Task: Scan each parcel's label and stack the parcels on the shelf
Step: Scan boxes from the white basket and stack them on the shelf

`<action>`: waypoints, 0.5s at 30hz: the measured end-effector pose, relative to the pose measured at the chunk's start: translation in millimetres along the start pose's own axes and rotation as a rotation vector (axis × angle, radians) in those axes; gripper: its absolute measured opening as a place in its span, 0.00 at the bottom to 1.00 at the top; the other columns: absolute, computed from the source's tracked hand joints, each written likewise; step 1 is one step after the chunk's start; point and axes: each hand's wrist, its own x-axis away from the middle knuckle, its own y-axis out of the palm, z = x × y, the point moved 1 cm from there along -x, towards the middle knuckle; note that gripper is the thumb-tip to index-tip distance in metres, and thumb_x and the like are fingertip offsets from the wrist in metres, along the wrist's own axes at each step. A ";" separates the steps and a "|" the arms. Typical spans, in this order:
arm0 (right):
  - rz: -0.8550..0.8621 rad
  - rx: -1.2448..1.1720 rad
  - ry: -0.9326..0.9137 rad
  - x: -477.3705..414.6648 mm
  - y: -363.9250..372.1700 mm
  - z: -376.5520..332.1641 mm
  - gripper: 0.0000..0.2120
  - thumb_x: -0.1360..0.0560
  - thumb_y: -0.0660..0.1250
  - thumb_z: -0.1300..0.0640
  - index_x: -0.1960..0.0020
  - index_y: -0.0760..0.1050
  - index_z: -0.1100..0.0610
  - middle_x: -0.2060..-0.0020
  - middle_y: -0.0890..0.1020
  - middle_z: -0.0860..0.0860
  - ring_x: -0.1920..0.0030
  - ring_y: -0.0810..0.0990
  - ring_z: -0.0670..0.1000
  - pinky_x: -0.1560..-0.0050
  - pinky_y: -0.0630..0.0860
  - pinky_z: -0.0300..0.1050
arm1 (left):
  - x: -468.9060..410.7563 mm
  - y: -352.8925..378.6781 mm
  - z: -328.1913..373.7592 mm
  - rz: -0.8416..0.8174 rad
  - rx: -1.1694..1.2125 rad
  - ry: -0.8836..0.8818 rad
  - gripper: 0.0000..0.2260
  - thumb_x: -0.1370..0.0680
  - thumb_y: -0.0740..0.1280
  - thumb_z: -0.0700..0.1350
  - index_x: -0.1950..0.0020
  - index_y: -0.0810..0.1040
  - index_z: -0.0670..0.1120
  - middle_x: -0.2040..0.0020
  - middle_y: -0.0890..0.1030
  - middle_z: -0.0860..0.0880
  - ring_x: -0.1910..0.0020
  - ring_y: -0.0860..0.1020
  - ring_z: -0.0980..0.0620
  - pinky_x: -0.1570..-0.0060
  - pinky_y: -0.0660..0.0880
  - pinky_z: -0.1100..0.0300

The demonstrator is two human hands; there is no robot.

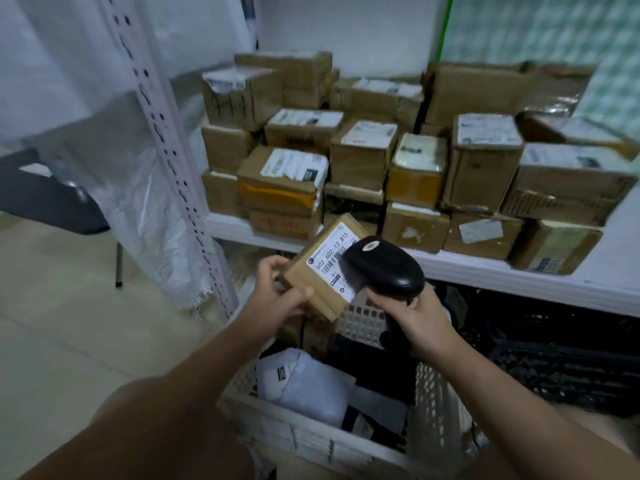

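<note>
Parcel (320, 296) in left hand (277, 294); right hand (417, 318) holds scanner (384, 265) over label (333, 265).

1. The parcel (325, 303): small brown cardboard box, tilted, label uppermost, gripped by the left hand (277, 292) at frame centre.
2. Its label (332, 263): white, barcoded, reads "502 602 12 815".
3. The scanner (384, 265): black, in the right hand (415, 320), head over the label's 3 o'clock edge.
4. The shelf (450, 268), 12 to 3 o'clock: white, carrying stacked parcels (360, 157).

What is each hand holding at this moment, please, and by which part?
The left hand grips the small brown cardboard parcel by its lower-left end; the right hand grips the black handheld barcode scanner by its handle.
</note>
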 end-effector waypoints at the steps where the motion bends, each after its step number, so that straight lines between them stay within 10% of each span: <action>1: -0.002 -0.033 -0.034 -0.9 2.3 -11.3 0.16 0.31 0.74 0.62 0.46 0.78 0.49 0.54 0.86 0.42 0.49 0.83 0.42 0.50 0.77 0.36 | 3.5 -0.5 11.1 0.019 0.034 0.039 0.18 0.23 0.65 0.36 0.38 0.63 0.47 0.45 0.76 0.49 0.52 0.81 0.53 0.55 0.80 0.60; 5: -0.029 -0.074 -0.141 -11.9 11.6 -56.7 0.16 0.28 0.72 0.66 0.48 0.78 0.48 0.57 0.85 0.40 0.52 0.82 0.36 0.55 0.75 0.28 | 0.9 -5.3 56.2 0.118 0.112 0.153 0.14 0.22 0.65 0.41 0.42 0.65 0.53 0.46 0.76 0.52 0.52 0.81 0.58 0.55 0.78 0.60; 10: -0.052 -0.152 -0.141 -38.2 20.1 -97.1 0.16 0.27 0.72 0.62 0.44 0.77 0.46 0.50 0.85 0.44 0.47 0.83 0.45 0.48 0.81 0.44 | -26.7 -7.6 100.8 0.214 0.235 0.175 0.13 0.23 0.67 0.44 0.43 0.65 0.52 0.42 0.75 0.47 0.47 0.79 0.52 0.53 0.80 0.58; 15: 0.054 -0.124 -0.155 -74.7 16.2 -130.8 0.09 0.26 0.72 0.57 0.50 0.77 0.45 0.56 0.84 0.44 0.52 0.81 0.43 0.57 0.74 0.33 | -78.2 -6.1 147.2 0.315 0.245 0.140 0.19 0.24 0.68 0.51 0.39 0.62 0.49 0.39 0.74 0.44 0.47 0.79 0.49 0.57 0.80 0.59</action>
